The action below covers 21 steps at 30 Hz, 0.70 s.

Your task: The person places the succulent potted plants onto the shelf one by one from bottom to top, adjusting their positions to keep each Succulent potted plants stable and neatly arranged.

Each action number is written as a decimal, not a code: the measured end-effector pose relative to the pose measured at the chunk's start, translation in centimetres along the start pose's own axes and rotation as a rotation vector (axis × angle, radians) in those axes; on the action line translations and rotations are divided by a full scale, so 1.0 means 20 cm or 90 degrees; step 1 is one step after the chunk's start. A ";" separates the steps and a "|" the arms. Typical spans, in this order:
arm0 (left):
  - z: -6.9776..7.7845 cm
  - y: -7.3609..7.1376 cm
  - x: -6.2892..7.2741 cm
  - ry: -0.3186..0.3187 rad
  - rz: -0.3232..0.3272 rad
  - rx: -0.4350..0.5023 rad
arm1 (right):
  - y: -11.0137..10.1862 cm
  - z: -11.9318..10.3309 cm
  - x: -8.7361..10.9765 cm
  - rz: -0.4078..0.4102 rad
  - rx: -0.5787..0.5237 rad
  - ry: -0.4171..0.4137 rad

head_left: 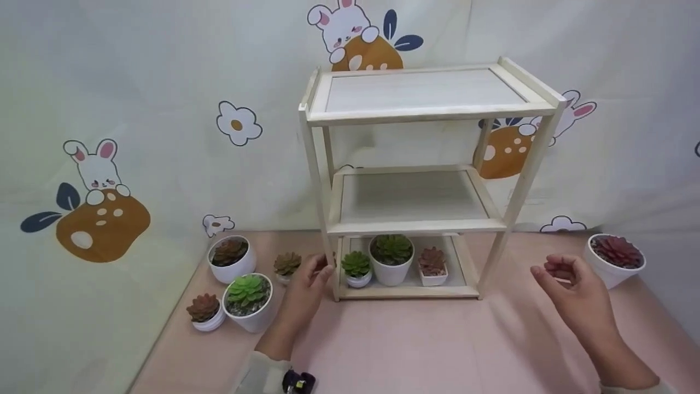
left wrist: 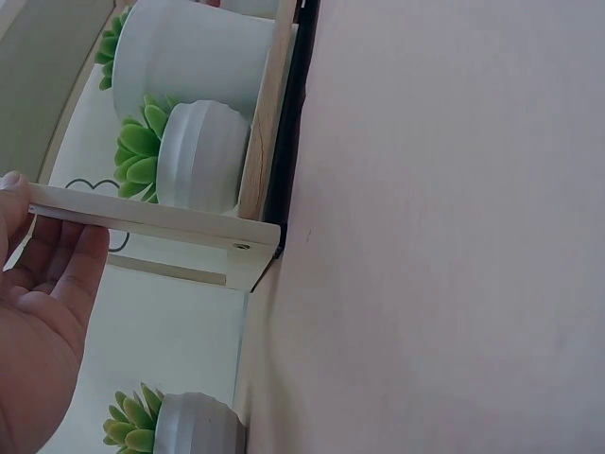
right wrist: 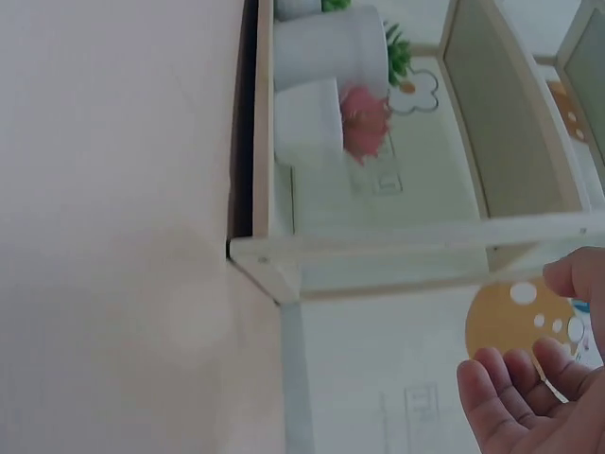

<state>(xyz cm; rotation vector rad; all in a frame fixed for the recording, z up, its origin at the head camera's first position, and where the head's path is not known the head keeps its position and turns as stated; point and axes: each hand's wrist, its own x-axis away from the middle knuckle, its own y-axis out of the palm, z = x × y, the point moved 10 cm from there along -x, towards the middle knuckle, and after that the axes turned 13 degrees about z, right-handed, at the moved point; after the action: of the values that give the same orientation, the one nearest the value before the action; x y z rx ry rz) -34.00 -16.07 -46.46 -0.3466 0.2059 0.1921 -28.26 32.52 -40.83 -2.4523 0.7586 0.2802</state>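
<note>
A three-tier wooden shelf [head_left: 421, 224] stands on the pink surface. My left hand [head_left: 306, 290] holds its left front post [left wrist: 142, 216] low down, thumb on one side and fingers on the other. Right of the shelf, my right hand [head_left: 579, 295] is in the air, fingers loosely bent around nothing; the right wrist view shows it apart from the right front post [right wrist: 416, 239]. On the bottom tier stand a small green succulent [head_left: 356, 265], a larger potted green succulent [head_left: 391, 262] and a reddish succulent in a square pot [head_left: 433, 267].
Left of the shelf are a bright green succulent [head_left: 248, 301], a small brown-red one [head_left: 205, 312], a dark one in a white pot [head_left: 232, 259] and another [head_left: 287, 265] partly behind my left hand. A dark red succulent [head_left: 615, 260] stands behind my right hand. A patterned cloth [head_left: 164, 82] hangs behind.
</note>
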 end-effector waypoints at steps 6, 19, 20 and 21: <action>-0.01 -0.02 0.01 0.008 0.008 -0.005 | -0.07 0.12 -0.07 0.043 0.013 0.025; 0.01 0.00 0.00 0.017 0.004 0.005 | -0.28 0.39 -0.23 0.163 0.026 0.140; 0.02 0.00 0.00 0.017 0.003 0.006 | -0.29 0.40 -0.23 0.169 0.028 0.147; 0.02 0.00 -0.01 0.017 0.003 0.005 | -0.31 0.42 -0.24 0.175 0.026 0.152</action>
<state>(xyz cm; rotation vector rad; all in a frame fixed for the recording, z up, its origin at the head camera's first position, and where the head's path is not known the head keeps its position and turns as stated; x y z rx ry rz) -34.05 -15.95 -46.11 -0.3407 0.2339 0.1907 -28.97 43.62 -43.29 -2.3657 1.1963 0.0715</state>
